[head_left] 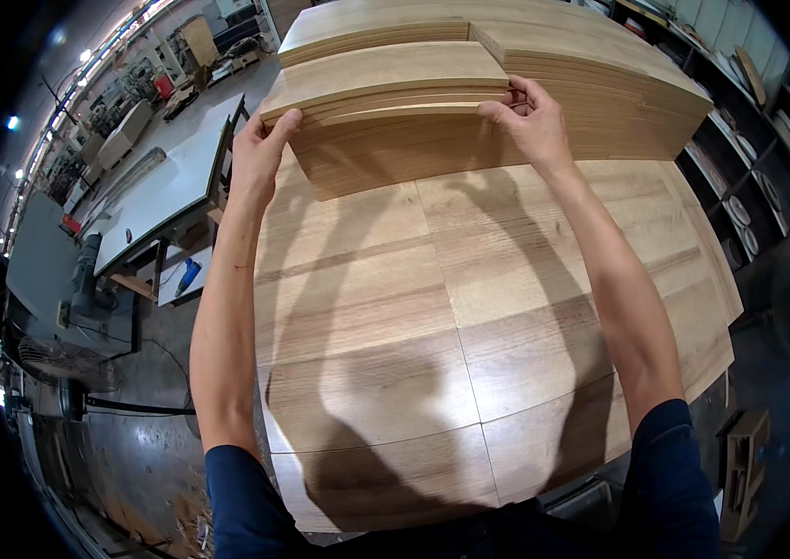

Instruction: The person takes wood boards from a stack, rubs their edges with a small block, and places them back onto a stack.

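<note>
- The left hand (262,149) is near the top, left of the middle. Its thumb presses on the front edge of the top boards (385,74), and its other fingers wrap around their left end, so it pinches that corner.
- The right hand (535,126) is at the top, right of the middle. Its thumb tip is on the front edge and its bent fingers are at the right end, pinching that corner too.
- The top boards are flat, light brown wood, at the top middle of the picture. Thin dark lines show between them. I cannot tell how many the hands hold.
- Right under them is the front pile (395,158) of wood.
- A taller-looking right pile (628,112) sits at the upper right, next to it.
- Big wood panels (367,307) lie flat across the middle, with arm shadows on them.
- At the left is a white table (166,172), with a blue tool (189,276) below its near end.
- Dark shelves (756,182) stand at the upper right.
- Both sleeves (246,498) are dark blue, at the bottom.
</note>
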Available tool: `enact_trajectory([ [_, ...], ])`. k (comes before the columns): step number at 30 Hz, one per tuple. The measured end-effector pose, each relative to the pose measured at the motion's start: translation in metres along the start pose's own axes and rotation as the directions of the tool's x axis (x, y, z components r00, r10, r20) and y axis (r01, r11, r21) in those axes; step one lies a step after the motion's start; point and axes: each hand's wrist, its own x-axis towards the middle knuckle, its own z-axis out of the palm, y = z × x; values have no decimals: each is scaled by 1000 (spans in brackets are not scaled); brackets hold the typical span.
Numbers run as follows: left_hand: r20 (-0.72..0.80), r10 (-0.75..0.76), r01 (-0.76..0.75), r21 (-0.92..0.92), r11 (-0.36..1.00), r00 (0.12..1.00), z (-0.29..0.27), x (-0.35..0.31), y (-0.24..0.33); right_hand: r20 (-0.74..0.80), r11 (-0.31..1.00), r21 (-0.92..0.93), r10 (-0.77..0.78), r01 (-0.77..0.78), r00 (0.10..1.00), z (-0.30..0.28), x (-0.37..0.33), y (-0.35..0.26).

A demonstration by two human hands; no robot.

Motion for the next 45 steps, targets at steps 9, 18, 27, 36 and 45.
enact_trajectory([
  [9, -73, -70, 67, -37, 997, 995, -3, 15, -19, -183, 849, -522, -13, -86, 983, 3, 16, 7],
  [18, -247, 98, -100, 1, 995, 964, 14, 8, -17, -237, 873, -482, -55, -69, 970, 7, 11, 19],
  [27, -247, 97, -93, 26, 995, 964, 18, 13, -14, -202, 988, -144, 22, -52, 979, 4, 31, 10],
  [36, -243, 85, -70, 71, 995, 966, 11, 17, -10, -97, 981, -81, 170, -178, 981, 5, 35, 0],
  [45, -295, 152, -166, -21, 986, 943, 19, 16, -17, -121, 902, -432, -74, 15, 990, -3, 49, -9],
])
